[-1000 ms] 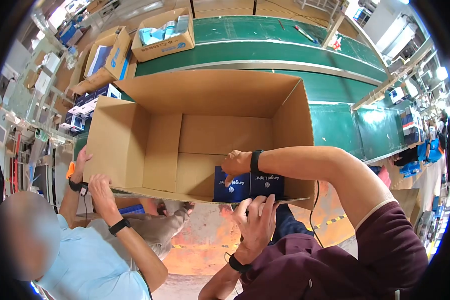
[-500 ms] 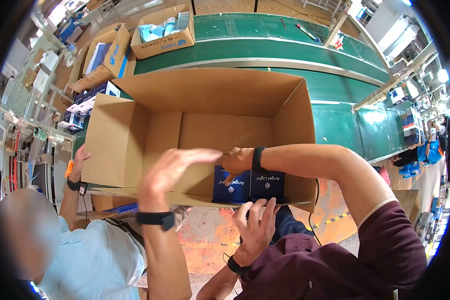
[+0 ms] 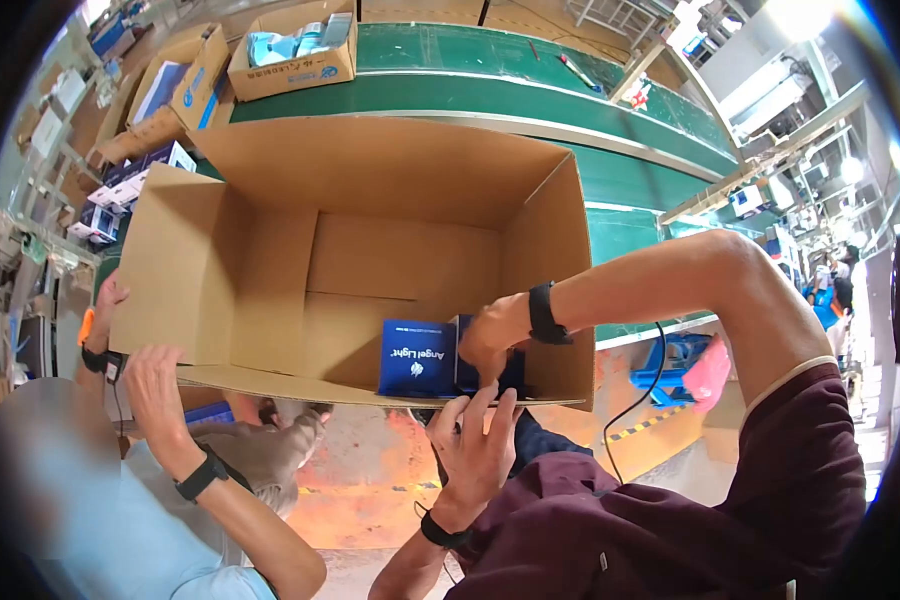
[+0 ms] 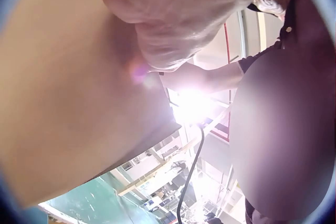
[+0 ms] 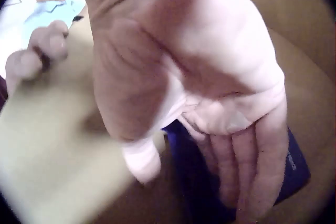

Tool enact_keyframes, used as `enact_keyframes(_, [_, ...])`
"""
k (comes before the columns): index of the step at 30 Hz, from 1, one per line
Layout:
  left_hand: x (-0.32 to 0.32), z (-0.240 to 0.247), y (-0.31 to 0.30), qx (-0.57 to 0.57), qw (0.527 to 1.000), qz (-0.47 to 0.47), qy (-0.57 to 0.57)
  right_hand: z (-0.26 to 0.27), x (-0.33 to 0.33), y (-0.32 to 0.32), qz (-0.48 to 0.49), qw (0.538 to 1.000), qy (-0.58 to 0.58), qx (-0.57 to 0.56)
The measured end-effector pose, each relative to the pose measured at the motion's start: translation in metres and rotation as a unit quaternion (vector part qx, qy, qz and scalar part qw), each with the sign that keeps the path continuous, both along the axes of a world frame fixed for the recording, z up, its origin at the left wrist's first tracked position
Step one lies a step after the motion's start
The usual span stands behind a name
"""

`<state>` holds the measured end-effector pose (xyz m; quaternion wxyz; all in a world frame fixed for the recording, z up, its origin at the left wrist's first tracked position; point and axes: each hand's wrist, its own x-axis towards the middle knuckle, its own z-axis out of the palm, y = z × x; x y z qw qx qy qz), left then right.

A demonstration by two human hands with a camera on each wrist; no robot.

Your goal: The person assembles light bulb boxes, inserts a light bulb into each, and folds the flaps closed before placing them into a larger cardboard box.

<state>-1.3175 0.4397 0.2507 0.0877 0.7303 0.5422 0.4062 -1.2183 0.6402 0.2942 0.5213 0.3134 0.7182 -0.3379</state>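
Note:
Inside a large open cardboard carton (image 3: pixel 400 170), two dark blue boxes stand side by side against the near wall; the left one (image 3: pixel 417 358) reads "Angel Light". My right hand (image 3: pixel 495 335) covers much of the right box. In the right wrist view, the fingers of that hand (image 5: pixel 194 87) lie nearly straight along a blue box (image 5: pixel 296 171), the thumb apart from them. My left hand (image 3: pixel 473 445) grips the carton's near edge, fingertips over the rim; the left wrist view shows this hand (image 4: pixel 184 19) close against the cardboard.
At the left, another person in a light blue shirt (image 3: pixel 80 480) has both hands on the carton. Behind it runs a green work surface (image 3: pixel 400 95) bearing a small carton of blue items (image 3: pixel 295 75). Boxes (image 3: pixel 135 185) stand at the left; a black cable (image 3: pixel 635 405) hangs at the right.
My right hand has moved from the left blue box to the right one. The other person's near hand reached over the carton and is back on its edge. The head view has shifted.

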Motion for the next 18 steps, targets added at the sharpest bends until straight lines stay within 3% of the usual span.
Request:
enact_keyframes(1, [-0.001,0.001,0.000,0.005,1.000,-0.001,0.003,-0.048,0.029,-0.003,-0.088,0.993,0.028,-0.072])
enact_keyframes(4, [-0.001,-0.006,-0.003,0.014,1.000,-0.002,-0.010,-0.053,0.029,-0.029,0.121,0.991,0.057,0.017])
enact_keyframes(5, [-0.002,-0.006,-0.003,0.013,1.000,-0.003,-0.013,-0.058,0.025,-0.041,0.117,0.992,0.013,0.040])
enact_keyframes(8, [-0.004,-0.006,-0.004,0.019,1.000,-0.005,-0.014,-0.069,0.032,-0.042,0.134,0.973,0.184,0.025])
enact_keyframes(9, [-0.004,-0.004,-0.005,0.019,1.000,-0.008,-0.013,-0.058,0.023,-0.038,0.116,0.984,0.132,0.024])
enact_keyframes(12, [-0.006,-0.004,0.000,0.031,0.999,-0.010,-0.006,-0.009,0.013,-0.022,-0.077,0.993,-0.032,0.085])
enact_keyframes(13, [-0.006,-0.005,-0.001,0.032,0.999,-0.009,-0.004,-0.013,0.042,-0.010,0.099,0.973,0.135,0.161])
enact_keyframes(15, [-0.007,-0.006,-0.002,0.028,1.000,-0.013,0.003,0.011,0.063,0.009,0.232,0.909,0.244,0.244])
enact_keyframes(18, [-0.002,-0.009,0.000,0.038,0.999,-0.012,-0.010,0.071,0.048,0.031,0.194,0.915,0.155,0.316])
